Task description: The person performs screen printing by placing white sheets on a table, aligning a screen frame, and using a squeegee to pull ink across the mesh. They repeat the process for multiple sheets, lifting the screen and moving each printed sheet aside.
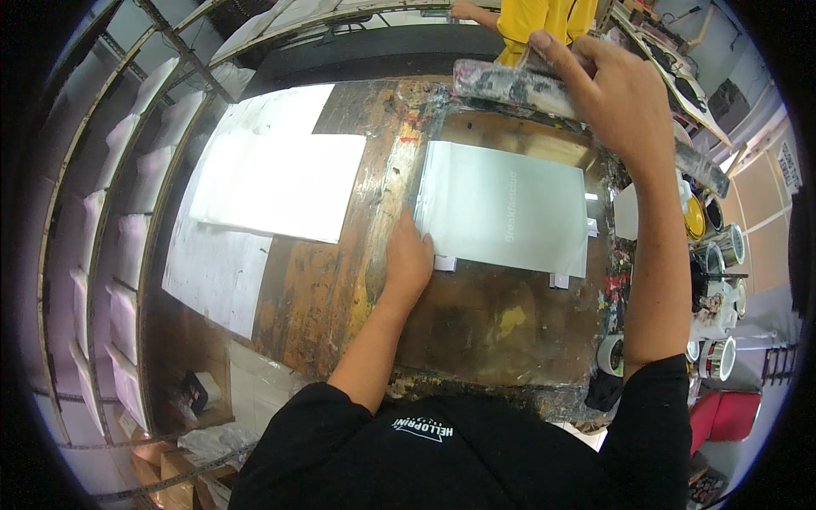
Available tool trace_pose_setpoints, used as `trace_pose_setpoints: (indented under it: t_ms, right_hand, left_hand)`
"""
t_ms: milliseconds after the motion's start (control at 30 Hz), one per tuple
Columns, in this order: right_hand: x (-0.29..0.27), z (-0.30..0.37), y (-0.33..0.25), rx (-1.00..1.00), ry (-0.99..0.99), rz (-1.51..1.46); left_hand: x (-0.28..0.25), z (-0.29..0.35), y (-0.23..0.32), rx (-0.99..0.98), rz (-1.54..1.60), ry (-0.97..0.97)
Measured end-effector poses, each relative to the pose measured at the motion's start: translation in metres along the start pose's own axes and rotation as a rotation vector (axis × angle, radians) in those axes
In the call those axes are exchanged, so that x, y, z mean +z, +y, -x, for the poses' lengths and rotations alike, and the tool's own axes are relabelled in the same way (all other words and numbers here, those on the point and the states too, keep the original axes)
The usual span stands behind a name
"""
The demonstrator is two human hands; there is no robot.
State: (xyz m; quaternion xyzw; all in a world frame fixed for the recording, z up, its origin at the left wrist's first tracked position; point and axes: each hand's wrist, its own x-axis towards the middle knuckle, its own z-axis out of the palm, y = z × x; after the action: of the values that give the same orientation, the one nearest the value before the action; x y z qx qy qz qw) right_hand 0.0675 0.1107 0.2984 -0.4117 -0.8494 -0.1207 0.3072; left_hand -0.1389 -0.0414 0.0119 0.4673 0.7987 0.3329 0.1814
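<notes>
A pale greenish sheet (510,204) with faint light lettering lies on the brown, stained work board (501,340). My left hand (410,263) is closed at the sheet's near left corner, thumb by its lower edge and fingers along the left edge. Some of those fingertips are hard to make out. Raised at the upper right, my right hand (616,98) grips an ink-stained frame bar (518,87), thumb on top and the other fingers partly hidden. Small white tabs, such as one tab (444,263), sit against the sheet's edges.
White sheets (280,183) lie stacked on the table's left side. A metal rack (144,280) with papers stands farther left. Ink pots and cans (718,357) line the right edge, near a red chair (733,416). A person in yellow (544,25) is at the far side.
</notes>
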Motion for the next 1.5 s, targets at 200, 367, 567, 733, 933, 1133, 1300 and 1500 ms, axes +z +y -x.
trace_pose_setpoints:
  t_ms: [200, 367, 567, 733, 933, 1133, 1300, 1500]
  right_hand:
    - [0.006, -0.014, 0.013, -0.025, 0.091, 0.008]
    - [0.004, -0.013, 0.009, 0.079, 0.038, -0.024]
    - [0.005, -0.004, 0.009, 0.034, 0.055, 0.015]
    - [0.005, 0.006, 0.004, -0.009, 0.073, -0.023]
    - [-0.013, -0.018, 0.005, 0.065, -0.061, -0.013]
    - [-0.022, -0.025, 0.007, 0.041, -0.091, -0.071]
    - [-0.025, -0.043, 0.003, 0.186, -0.192, 0.002]
    - [-0.025, -0.041, 0.000, 0.159, -0.100, -0.022]
  left_hand:
    - [-0.011, -0.001, 0.023, 0.018, 0.010, -0.049]
    - [-0.034, -0.013, 0.065, 0.212, 0.272, 0.015]
    - [-0.086, -0.071, 0.034, 0.326, 0.172, 0.110]
    - [-0.107, -0.075, -0.007, 0.193, -0.385, 0.484]
    - [0.057, 0.001, 0.073, 0.948, -0.212, -0.251]
    - [0.127, 0.027, 0.109, 1.019, -0.346, -0.479]
    - [0.124, 0.023, 0.109, 1.047, -0.264, -0.499]
    - [0.130, 0.024, 0.112, 1.065, -0.250, -0.490]
